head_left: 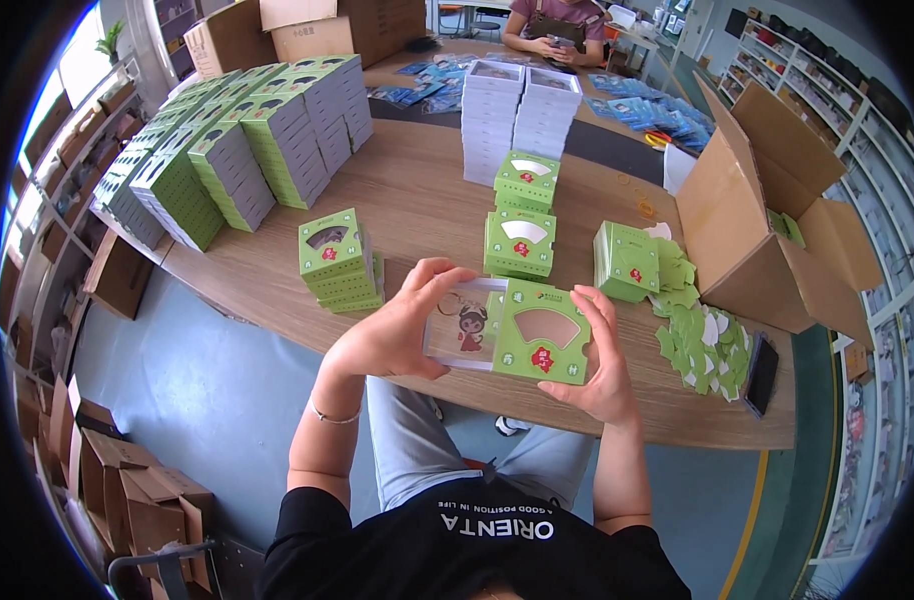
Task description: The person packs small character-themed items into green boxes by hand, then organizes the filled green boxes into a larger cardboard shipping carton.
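Observation:
Above the table's front edge, my left hand (385, 330) grips a shallow white-edged box (439, 345) by its left end. Inside the box lies a keychain (471, 328) with a small figure in a red dress and a metal ring. My right hand (609, 370) is closed on a green cardboard sleeve (512, 350) with a fan-shaped window. The box's right end meets the sleeve's left opening; how far it reaches inside is hidden. A short stack of green boxes (335, 250) stands beyond my left hand, and more green boxes (520, 240) stand just past the sleeve.
Tall stacks of green boxes (287, 150) fill the far left. White boxes (488, 120) stand mid-table. Toward the right are stacked green sleeves (625, 262), loose green cutouts (699, 350), a phone (762, 375) and an open carton (732, 235). A person (555, 30) sits opposite near blue packets (662, 108).

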Action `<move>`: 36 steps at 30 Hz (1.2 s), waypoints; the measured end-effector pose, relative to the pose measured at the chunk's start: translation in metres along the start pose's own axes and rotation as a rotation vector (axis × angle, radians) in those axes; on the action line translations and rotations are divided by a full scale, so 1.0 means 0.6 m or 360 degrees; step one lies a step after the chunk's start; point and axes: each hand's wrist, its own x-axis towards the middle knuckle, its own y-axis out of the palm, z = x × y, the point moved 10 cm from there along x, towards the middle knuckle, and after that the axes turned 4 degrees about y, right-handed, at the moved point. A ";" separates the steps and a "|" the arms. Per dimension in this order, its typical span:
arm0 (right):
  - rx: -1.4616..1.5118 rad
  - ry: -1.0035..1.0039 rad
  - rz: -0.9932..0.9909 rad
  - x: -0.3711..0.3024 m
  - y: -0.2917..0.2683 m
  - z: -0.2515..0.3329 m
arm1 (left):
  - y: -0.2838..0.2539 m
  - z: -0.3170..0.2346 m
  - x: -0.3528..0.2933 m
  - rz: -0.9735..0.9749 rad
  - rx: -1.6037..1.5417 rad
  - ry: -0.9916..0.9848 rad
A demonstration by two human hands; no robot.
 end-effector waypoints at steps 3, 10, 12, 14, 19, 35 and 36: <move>0.0242 0.0007 -0.0014 -0.004 0.016 0.000 | 0.021 0.003 -0.005 -0.0037 -0.0150 0.0061; 0.0233 0.0002 -0.0193 -0.015 0.095 0.011 | 0.064 -0.032 -0.004 -0.0196 -0.0475 0.0345; 0.0300 -0.0039 -0.0322 -0.014 0.101 0.019 | 0.071 -0.020 -0.006 -0.0200 -0.0472 0.0166; 0.0379 -0.0146 -0.0407 -0.012 0.104 0.040 | 0.084 -0.011 -0.014 -0.0115 -0.0411 0.0157; 0.0344 -0.0242 -0.0237 0.029 0.132 0.061 | -0.016 0.005 -0.051 -0.0438 -0.0113 -0.0037; 0.0318 0.0167 -0.0598 0.018 -0.014 -0.089 | -0.283 0.123 0.086 -0.0552 0.0747 -0.0321; 0.0352 0.0200 -0.0648 0.015 -0.025 -0.105 | -0.285 0.110 0.147 -0.0582 0.0667 -0.0233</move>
